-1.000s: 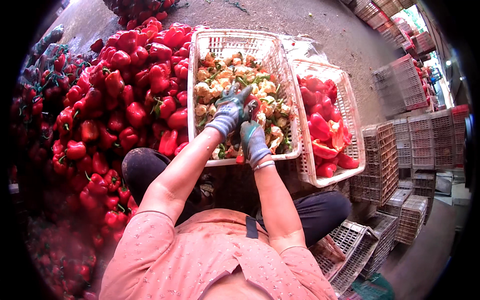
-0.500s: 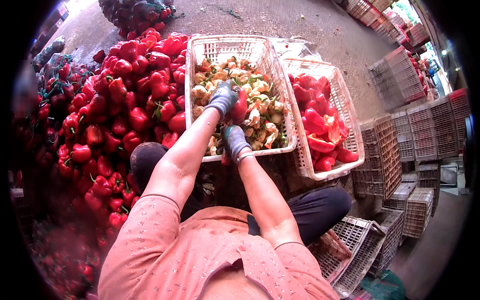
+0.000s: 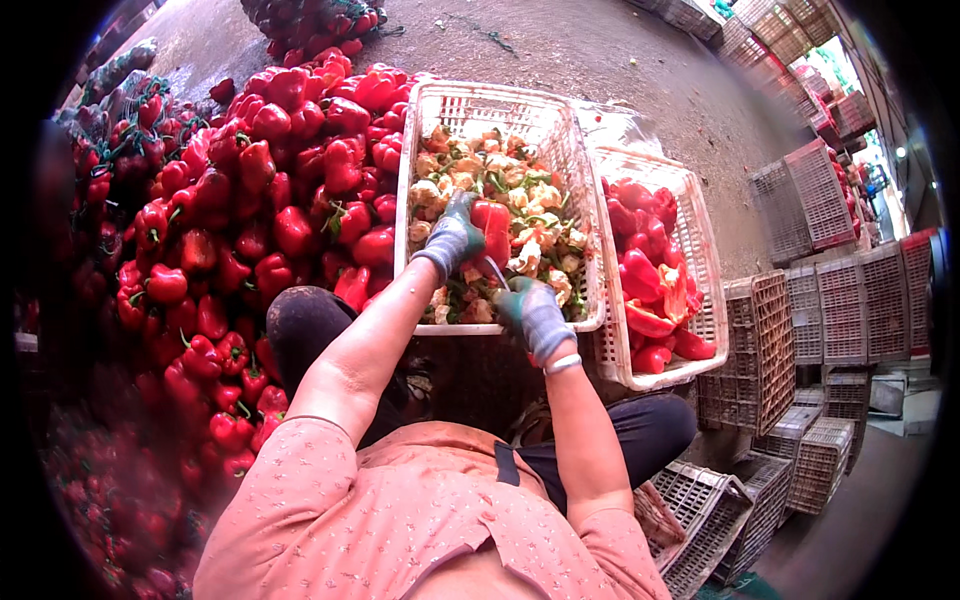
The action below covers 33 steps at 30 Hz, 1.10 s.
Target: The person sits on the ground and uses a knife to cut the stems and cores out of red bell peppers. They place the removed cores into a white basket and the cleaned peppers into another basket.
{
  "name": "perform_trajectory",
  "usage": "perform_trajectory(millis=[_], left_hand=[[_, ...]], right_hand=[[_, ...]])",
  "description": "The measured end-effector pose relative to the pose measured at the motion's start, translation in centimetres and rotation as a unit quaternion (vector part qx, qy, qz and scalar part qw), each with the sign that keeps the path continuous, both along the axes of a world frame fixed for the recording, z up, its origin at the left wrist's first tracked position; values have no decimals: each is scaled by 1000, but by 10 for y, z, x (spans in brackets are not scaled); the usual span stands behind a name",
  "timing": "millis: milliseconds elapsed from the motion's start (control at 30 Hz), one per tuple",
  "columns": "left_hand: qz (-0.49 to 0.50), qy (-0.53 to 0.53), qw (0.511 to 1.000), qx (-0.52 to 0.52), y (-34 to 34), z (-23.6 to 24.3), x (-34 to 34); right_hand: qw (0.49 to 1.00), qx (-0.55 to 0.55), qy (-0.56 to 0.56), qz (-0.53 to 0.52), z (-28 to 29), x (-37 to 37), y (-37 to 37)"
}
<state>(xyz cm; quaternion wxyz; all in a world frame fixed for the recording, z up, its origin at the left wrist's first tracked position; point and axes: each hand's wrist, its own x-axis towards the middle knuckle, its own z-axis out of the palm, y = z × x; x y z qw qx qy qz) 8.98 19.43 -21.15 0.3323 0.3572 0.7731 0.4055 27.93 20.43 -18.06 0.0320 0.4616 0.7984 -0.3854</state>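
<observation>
In a grey-and-blue glove, my left hand [image 3: 453,237] is closed on a red bell pepper [image 3: 493,232]. My right hand [image 3: 535,312], gloved too, is closed round a small knife; only its thin blade [image 3: 494,270] shows, pointing at the pepper's lower end, and the handle is hidden in the fist. Whether the blade touches the pepper I cannot tell. Both hands are over the near part of a white plastic crate [image 3: 408,170], which holds many cut-out pepper cores [image 3: 543,195] with pale seeds and green stems.
A large heap of whole red peppers [image 3: 255,165] lies left of the crate, by my left knee. At the right stands a second white crate [image 3: 713,300] with cored red peppers [image 3: 640,275]. Stacked crates [image 3: 745,350] line the right side. Filled net sacks [image 3: 310,20] lie farther back.
My right hand has drawn away from the pepper toward the right, and the blade now shows. The left hand still grips the pepper. The whole view has shifted slightly.
</observation>
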Motion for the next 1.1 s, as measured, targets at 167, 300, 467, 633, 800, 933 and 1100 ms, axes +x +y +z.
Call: perform_trajectory(millis=[167, 300, 467, 633, 800, 933, 1100], left_hand=[[24, 84, 973, 214, -9, -44, 14], [33, 32, 972, 232, -21, -35, 25], [-17, -34, 981, 189, -35, -25, 14], [6, -33, 979, 200, -38, -35, 14], [15, -3, 971, 237, -41, -31, 23], [-49, 32, 949, 310, -52, -36, 8], [54, -244, 938, 239, -51, -23, 16]], right_hand=[[986, 116, 28, -119, 51, -45, 13], [995, 84, -48, -26, 35, -63, 45], [994, 7, -76, 74, 32, -62, 67], [998, -48, -19, 34, -32, -62, 103], [997, -76, -8, 12, -39, -55, 112], [993, -109, -41, -23, -24, -57, 113], [978, -157, 120, -73, -10, -41, 90]])
